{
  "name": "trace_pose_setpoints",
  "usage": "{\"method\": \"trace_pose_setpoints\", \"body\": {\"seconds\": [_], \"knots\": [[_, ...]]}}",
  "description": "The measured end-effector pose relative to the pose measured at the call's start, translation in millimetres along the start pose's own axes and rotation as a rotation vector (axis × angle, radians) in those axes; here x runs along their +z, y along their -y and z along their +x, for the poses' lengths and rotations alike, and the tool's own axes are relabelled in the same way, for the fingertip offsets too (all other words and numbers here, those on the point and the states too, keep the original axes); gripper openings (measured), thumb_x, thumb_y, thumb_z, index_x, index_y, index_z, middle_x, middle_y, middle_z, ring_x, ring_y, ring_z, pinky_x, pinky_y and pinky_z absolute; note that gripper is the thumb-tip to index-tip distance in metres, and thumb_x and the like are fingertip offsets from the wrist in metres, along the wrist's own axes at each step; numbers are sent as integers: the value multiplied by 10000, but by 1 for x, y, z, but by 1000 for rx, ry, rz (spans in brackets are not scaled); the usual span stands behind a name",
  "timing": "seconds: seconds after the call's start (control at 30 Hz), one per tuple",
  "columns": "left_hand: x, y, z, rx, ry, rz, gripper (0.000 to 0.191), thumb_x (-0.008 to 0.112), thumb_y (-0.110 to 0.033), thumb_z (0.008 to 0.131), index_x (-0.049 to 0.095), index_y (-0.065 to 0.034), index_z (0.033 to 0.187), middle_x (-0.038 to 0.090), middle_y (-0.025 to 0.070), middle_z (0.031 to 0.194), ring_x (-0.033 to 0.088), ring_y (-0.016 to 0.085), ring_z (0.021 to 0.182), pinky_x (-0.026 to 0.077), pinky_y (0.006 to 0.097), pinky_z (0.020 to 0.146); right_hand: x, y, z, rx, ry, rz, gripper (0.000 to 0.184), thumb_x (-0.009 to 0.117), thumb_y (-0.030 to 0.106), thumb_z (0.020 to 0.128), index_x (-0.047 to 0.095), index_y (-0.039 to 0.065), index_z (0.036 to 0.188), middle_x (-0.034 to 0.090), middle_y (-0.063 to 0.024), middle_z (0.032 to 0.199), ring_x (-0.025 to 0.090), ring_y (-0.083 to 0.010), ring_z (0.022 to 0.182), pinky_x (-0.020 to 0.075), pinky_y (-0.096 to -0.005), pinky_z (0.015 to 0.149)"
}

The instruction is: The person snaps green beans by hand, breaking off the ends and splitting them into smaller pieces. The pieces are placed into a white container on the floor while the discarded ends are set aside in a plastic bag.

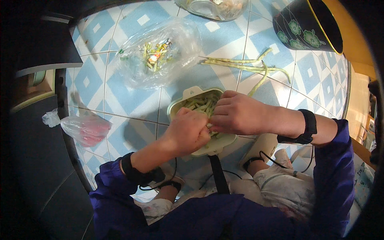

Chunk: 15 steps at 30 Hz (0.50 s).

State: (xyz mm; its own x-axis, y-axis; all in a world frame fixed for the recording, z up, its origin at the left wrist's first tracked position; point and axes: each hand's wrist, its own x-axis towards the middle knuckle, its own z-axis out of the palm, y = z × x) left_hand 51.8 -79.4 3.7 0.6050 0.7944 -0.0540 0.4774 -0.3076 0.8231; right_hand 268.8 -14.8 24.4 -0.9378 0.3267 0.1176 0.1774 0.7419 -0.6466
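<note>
My left hand and my right hand meet over a pale green plastic basin. Between their fingers is a short piece of green bean, mostly hidden by the fingers; both hands are closed around it. Broken bean pieces lie in the basin below. Several long whole beans lie on the tiled floor beyond my right hand. Left of them, a clear plastic bag lies spread out, with bean scraps and a bit of coloured wrapper on it.
A knotted clear bag with something pink lies on the floor at the left, beside a dark cabinet. A black flowered bin stands at the upper right. Another filled clear bag is at the top edge. Cables run near my feet.
</note>
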Motion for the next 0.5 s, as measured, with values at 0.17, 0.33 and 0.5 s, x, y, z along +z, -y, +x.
{"method": "trace_pose_setpoints", "body": {"seconds": [0.17, 0.33, 0.5], "knots": [[-9, -3, 4, -256, -25, -636, 142, 448, -130, 917, 520, -19, 865, 529, 76, 739, 517, 197, 703, 422, 339, 693, -7, -2, 3, 4, -180, 29, 208, 724, 143, 812, 656, 47, 983, 582, -58, 793, 587, -251, 745, 463, -369, 715], [-16, -7, 10, -259, -55, -958, 187, 384, -142, 980, 509, -13, 926, 474, 33, 742, 440, 110, 703, 413, 261, 682, -11, -2, 6, 39, -339, -21, 215, 725, 210, 810, 660, 66, 955, 597, -64, 793, 587, -251, 740, 467, -359, 695], [-29, 7, 13, -107, -168, -574, 298, 311, -240, 985, 516, -32, 927, 512, 17, 802, 454, 103, 743, 398, 259, 705, -39, 6, 6, 225, -462, 65, 199, 661, 155, 910, 645, 4, 1039, 633, -100, 882, 622, -223, 799, 492, -336, 740]]}}
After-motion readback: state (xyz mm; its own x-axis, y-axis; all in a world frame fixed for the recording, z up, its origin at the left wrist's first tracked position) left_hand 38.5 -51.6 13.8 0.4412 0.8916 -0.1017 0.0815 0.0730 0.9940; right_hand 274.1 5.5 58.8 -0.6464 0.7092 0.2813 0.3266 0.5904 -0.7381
